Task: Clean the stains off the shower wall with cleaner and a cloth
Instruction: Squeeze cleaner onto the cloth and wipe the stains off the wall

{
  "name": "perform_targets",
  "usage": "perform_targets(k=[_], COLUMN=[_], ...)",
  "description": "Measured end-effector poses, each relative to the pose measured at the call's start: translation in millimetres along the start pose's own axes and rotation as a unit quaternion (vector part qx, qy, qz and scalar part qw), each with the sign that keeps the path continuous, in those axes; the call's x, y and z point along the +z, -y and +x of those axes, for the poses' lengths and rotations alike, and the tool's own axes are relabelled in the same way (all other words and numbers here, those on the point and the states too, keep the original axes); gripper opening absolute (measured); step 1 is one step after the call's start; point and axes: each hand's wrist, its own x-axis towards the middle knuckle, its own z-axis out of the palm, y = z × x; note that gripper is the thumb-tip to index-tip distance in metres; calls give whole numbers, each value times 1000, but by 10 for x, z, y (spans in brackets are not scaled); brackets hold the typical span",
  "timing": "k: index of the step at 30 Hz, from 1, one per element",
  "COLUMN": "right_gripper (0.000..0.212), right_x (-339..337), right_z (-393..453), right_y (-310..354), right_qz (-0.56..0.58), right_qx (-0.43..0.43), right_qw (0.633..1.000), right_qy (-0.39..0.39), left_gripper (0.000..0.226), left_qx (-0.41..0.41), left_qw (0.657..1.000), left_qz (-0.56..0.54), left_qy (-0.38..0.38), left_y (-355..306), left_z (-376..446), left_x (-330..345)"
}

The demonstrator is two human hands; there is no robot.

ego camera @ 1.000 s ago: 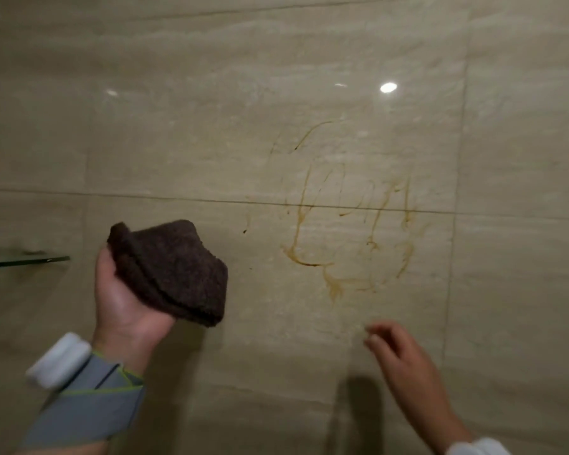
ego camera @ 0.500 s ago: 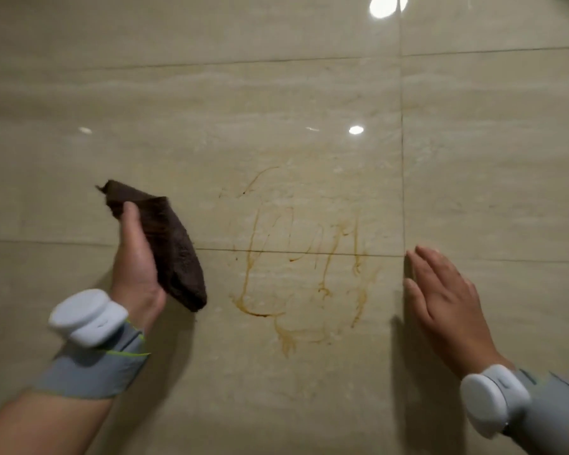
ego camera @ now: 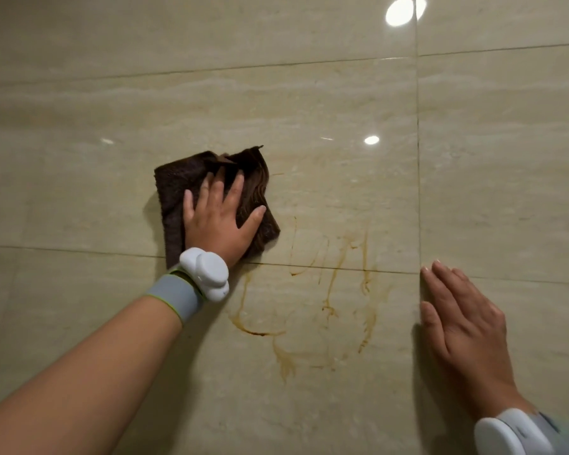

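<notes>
A dark brown cloth [ego camera: 174, 188] lies flat against the beige tiled shower wall [ego camera: 309, 110]. My left hand [ego camera: 220, 218] presses on it with fingers spread, at the upper left edge of the stains. The orange-brown stains [ego camera: 329, 300] are streaks and loops running across a horizontal grout line, to the right of and below the cloth. My right hand [ego camera: 460, 326] rests flat on the wall to the right of the stains, fingers together and holding nothing. No cleaner bottle is in view.
A vertical grout line [ego camera: 418, 192] runs just right of the stains. Ceiling lights reflect as bright spots [ego camera: 372, 140] on the glossy tiles. White devices on grey bands sit on both wrists.
My left hand has moved right and up and laid the cloth flat on the wall beside the stains. My right hand has stayed flat on the wall.
</notes>
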Motion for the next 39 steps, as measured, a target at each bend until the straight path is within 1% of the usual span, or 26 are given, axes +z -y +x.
perform_targets(k=[2, 5, 7, 11, 13, 17, 20, 22, 25, 27, 30, 33, 36, 39], right_gripper=[52, 53, 54, 54, 54, 53, 54, 54, 53, 53, 52, 52, 52, 53], right_x=[14, -17, -35, 11, 23, 16, 21, 16, 56, 57, 40, 54, 58, 53], right_z=[24, 129, 203, 253, 286, 310, 286, 284, 286, 289, 319, 312, 294, 279], right_y=[-56, -129, -123, -76, -43, -42, -61, -75, -103, -95, -61, -85, -109, -101], right_qz=[2, -18, -22, -14, -11, 2, -3, -4, -10, -10, -8, -15, -17, -11], right_qx=[-1, -38, -40, -16, -18, -19, -29, -34, -40, -48, -52, -49, -44, -37], right_qw=[1000, 999, 999, 1000, 1000, 1000, 1000, 999, 999, 999, 998, 998, 999, 999], right_qy=[-17, -5, 1, 0, -6, -11, -9, -7, -17, -23, -23, -21, -24, -15], left_gripper=[72, 79, 82, 77, 73, 66, 64, 65, 73, 71, 68, 70, 66, 64], left_qx=[0, 10, 23, 60, 81, 155, 180, 171, 89, 49, 43, 73, 120, 173], left_qw=[1000, 1000, 1000, 998, 996, 985, 977, 980, 995, 998, 998, 997, 993, 980], left_qz=[1, 8, 9, 10, 13, 44, 60, 67, 35, 27, 26, 24, 20, 47], left_qy=[-7, -14, -12, 11, 26, 66, 99, 80, 31, 1, -26, -12, 11, 83], left_y=[-35, -80, -67, -105, -118, -93, -24, -17, -140, -200, -215, -255, -236, -105], left_z=[11, -33, -69, -306, -482, -1063, -1266, -1070, -489, -140, 51, -260, -877, -1509], left_x=[47, 68, 49, 31, 13, 71, 105, 101, 85, 69, 25, 106, 228, 231])
